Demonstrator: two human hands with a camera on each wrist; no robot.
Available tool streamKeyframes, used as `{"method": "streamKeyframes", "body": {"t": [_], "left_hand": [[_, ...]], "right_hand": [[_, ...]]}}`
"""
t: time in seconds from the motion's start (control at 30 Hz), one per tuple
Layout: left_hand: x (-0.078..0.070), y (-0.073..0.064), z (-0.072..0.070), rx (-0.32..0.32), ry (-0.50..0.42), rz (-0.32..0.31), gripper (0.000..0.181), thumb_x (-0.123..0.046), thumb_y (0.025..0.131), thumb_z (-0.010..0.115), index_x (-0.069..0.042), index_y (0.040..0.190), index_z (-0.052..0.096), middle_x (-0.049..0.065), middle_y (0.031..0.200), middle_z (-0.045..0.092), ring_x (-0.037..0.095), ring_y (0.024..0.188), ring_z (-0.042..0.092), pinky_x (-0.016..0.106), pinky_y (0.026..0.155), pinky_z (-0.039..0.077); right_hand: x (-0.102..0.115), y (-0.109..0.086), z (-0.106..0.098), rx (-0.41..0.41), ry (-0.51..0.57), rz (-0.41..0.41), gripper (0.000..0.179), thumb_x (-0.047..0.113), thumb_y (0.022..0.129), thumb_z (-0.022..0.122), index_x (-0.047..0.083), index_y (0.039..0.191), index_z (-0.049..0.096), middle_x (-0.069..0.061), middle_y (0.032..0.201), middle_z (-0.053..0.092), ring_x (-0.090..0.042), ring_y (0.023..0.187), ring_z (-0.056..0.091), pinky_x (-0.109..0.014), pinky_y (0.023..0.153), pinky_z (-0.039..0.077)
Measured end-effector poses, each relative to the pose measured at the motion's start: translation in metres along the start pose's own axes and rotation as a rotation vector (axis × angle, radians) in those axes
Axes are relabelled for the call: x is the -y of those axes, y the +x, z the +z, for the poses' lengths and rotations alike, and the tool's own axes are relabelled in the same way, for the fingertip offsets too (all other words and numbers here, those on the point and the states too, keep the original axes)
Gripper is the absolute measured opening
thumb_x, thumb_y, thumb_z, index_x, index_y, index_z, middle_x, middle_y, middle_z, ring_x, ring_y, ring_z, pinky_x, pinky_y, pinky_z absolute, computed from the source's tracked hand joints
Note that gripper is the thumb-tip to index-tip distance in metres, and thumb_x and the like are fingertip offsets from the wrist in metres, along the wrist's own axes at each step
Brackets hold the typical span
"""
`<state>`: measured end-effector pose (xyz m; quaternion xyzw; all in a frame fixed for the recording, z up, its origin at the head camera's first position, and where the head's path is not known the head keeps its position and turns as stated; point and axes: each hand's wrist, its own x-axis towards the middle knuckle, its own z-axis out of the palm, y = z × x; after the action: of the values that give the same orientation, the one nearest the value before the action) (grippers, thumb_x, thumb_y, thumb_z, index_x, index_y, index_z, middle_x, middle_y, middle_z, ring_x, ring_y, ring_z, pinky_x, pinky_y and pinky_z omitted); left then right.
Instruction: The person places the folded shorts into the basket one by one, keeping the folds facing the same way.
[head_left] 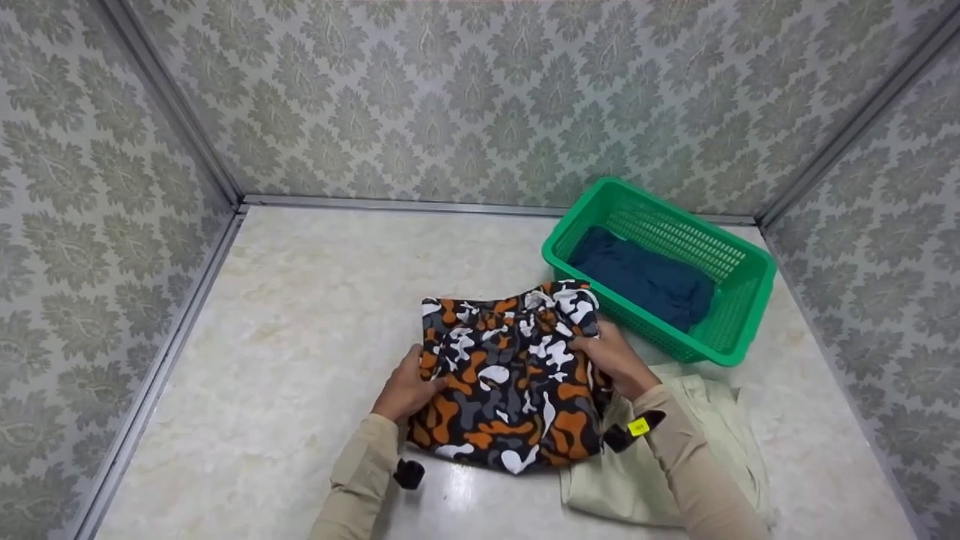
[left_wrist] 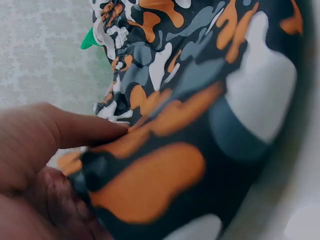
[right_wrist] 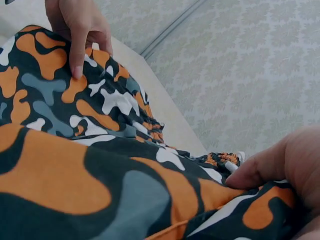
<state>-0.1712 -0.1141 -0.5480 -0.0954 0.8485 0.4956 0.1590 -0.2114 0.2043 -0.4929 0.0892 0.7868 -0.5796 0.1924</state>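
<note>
Between both hands is a folded garment (head_left: 517,390) in an orange, white, grey and black camouflage print, with a gathered waistband at its far edge. My left hand (head_left: 409,386) grips its left side, thumb on top and fingers beneath; the left wrist view shows this thumb pressing the cloth (left_wrist: 150,185). On the opposite side, my right hand (head_left: 615,358) pinches the edge the same way, its thumb lying over the fabric (right_wrist: 210,190) in the right wrist view. The fingers under the cloth are mostly hidden.
A green plastic basket (head_left: 750,315) stands at the back right, with a dark blue folded cloth (head_left: 645,277) inside. Pale beige-green folded trousers (head_left: 675,465) lie at the right, partly under my right forearm. Patterned walls (head_left: 465,97) bound the white tabletop (head_left: 300,322).
</note>
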Motion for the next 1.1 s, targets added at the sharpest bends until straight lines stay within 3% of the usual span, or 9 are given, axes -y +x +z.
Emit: {"method": "streamKeyframes", "body": {"t": [0.1,0.23,0.4,0.53,0.63,0.73,0.8,0.97,1.1], "left_hand": [[0.0,-0.001,0.001,0.033,-0.083,0.069,0.068,-0.009,0.099,0.061,-0.008,0.158,0.027,0.019,0.156,0.039,0.038,0.142,0.039,0.055,0.114,0.032],[-0.008,0.001,-0.003,0.025,-0.146,0.141,0.052,-0.007,0.1,0.055,-0.011,0.148,0.035,0.014,0.147,0.049,0.031,0.133,0.048,0.053,0.108,0.038],[-0.025,0.006,-0.013,-0.013,-0.109,0.2,0.037,-0.007,0.1,0.051,-0.012,0.134,0.037,0.013,0.122,0.06,0.026,0.099,0.059,0.042,0.085,0.046],[-0.04,0.011,-0.02,-0.025,-0.071,0.276,0.049,-0.004,0.1,0.052,-0.019,0.139,0.028,0.013,0.098,0.06,0.024,0.069,0.051,0.039,0.069,0.043],[-0.052,0.015,-0.025,-0.035,0.002,0.368,0.05,0.0,0.099,0.054,-0.022,0.142,0.039,0.009,0.103,0.065,0.022,0.079,0.059,0.04,0.077,0.048],[-0.067,0.017,-0.029,-0.027,0.093,0.441,0.036,-0.001,0.101,0.055,-0.018,0.131,0.066,0.004,0.121,0.068,0.022,0.109,0.064,0.044,0.097,0.049],[-0.078,0.019,-0.03,0.004,0.129,0.459,0.033,-0.002,0.102,0.055,-0.016,0.125,0.074,0.004,0.128,0.067,0.024,0.122,0.06,0.046,0.104,0.047],[-0.105,0.023,-0.034,0.098,0.151,0.446,0.045,-0.002,0.098,0.055,-0.015,0.14,0.063,0.011,0.145,0.055,0.028,0.128,0.054,0.045,0.103,0.045],[-0.127,0.026,-0.036,0.179,0.164,0.482,0.061,0.003,0.089,0.055,-0.015,0.148,0.055,0.012,0.151,0.047,0.028,0.133,0.049,0.044,0.105,0.043]], "right_hand": [[-0.001,-0.001,-0.004,0.001,-0.003,-0.011,0.042,0.007,0.093,0.059,0.005,0.134,0.06,-0.013,0.127,0.061,-0.026,0.108,0.06,-0.035,0.089,0.047],[-0.002,-0.004,-0.008,-0.022,-0.003,-0.029,0.045,0.008,0.094,0.058,0.004,0.138,0.056,-0.013,0.134,0.057,-0.026,0.115,0.056,-0.036,0.095,0.044],[-0.003,-0.008,-0.013,-0.049,0.077,-0.025,0.048,0.01,0.096,0.057,0.003,0.143,0.049,-0.015,0.135,0.055,-0.026,0.114,0.058,-0.035,0.094,0.046],[-0.005,-0.012,-0.018,-0.078,0.145,-0.044,0.048,0.008,0.095,0.058,0.002,0.143,0.049,-0.016,0.132,0.057,-0.025,0.109,0.061,-0.032,0.089,0.05],[-0.005,-0.014,-0.023,-0.099,0.15,-0.064,0.05,0.008,0.096,0.059,0.002,0.144,0.048,-0.016,0.136,0.055,-0.025,0.113,0.06,-0.031,0.091,0.05],[-0.003,-0.019,-0.03,-0.125,0.141,-0.076,0.051,0.008,0.096,0.058,0.002,0.146,0.046,-0.016,0.139,0.053,-0.026,0.117,0.058,-0.032,0.094,0.049],[0.0,-0.022,-0.035,-0.144,0.137,-0.083,0.051,0.008,0.097,0.058,0.001,0.146,0.045,-0.017,0.14,0.052,-0.027,0.118,0.057,-0.032,0.094,0.049],[0.006,-0.028,-0.051,-0.169,0.157,-0.119,0.055,0.007,0.098,0.057,-0.001,0.149,0.041,-0.019,0.143,0.05,-0.027,0.121,0.055,-0.028,0.093,0.049],[0.011,-0.029,-0.067,-0.187,0.192,-0.135,0.055,0.006,0.099,0.056,-0.002,0.15,0.038,-0.019,0.143,0.049,-0.026,0.119,0.056,-0.027,0.092,0.051]]}}
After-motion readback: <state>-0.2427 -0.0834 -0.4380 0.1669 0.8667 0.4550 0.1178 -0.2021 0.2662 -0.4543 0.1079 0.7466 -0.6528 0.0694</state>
